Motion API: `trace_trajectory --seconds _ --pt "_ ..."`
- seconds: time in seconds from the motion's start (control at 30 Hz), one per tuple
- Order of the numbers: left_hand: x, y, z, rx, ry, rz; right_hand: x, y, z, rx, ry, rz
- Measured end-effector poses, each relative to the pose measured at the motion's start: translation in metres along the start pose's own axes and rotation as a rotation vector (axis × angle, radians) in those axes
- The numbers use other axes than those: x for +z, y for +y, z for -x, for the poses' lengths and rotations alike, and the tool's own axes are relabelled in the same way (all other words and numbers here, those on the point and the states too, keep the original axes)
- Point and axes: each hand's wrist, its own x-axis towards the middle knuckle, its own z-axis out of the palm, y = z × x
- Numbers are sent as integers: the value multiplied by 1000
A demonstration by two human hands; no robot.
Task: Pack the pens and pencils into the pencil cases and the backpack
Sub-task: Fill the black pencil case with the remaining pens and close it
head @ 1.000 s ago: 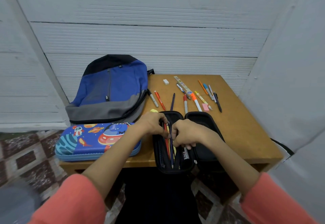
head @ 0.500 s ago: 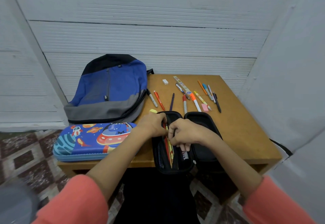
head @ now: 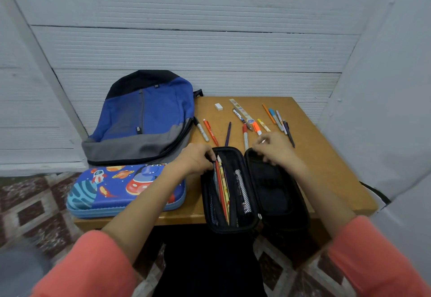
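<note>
An open black pencil case (head: pixel 277 194) lies at the table's front edge, and its left half holds several pens and pencils (head: pixel 224 187). My left hand (head: pixel 196 159) grips the far left rim of that half. Over the far end of the right half hovers my right hand (head: pixel 276 148), with fingers loosely curled and nothing plainly in them. Loose on the table beyond lie a black marker (head: pixel 201 128), an orange pen (head: pixel 211 132), a dark purple pen (head: pixel 228 133), a red-capped marker (head: pixel 245 135) and more pens (head: pixel 276 119). A blue backpack (head: pixel 144 119) lies at far left.
A shut blue space-print pencil case (head: pixel 116 187) sits left of the black one. A white eraser (head: pixel 218 106) and a ruler (head: pixel 241 111) lie near the far edge of the small wooden table (head: pixel 326 156). White walls close in behind and on the right.
My right hand has left the middle of the pencil case and moved right and away, to the far end of the right half. My left hand stays on the rim.
</note>
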Motion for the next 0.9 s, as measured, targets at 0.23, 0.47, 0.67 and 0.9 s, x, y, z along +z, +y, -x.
trace_trajectory --seconds 0.23,0.47,0.67,0.9 --pt "-5 3 -8 -65 -107 78 -21 51 -51 16 382 548" --pt "-14 4 -18 -136 -225 146 -14 69 -93 71 279 646" --pt "-13 6 -23 -166 -252 161 -6 72 -113 166 152 653" --pt "-12 6 -26 -170 -254 159 -3 75 -116 91 321 557"
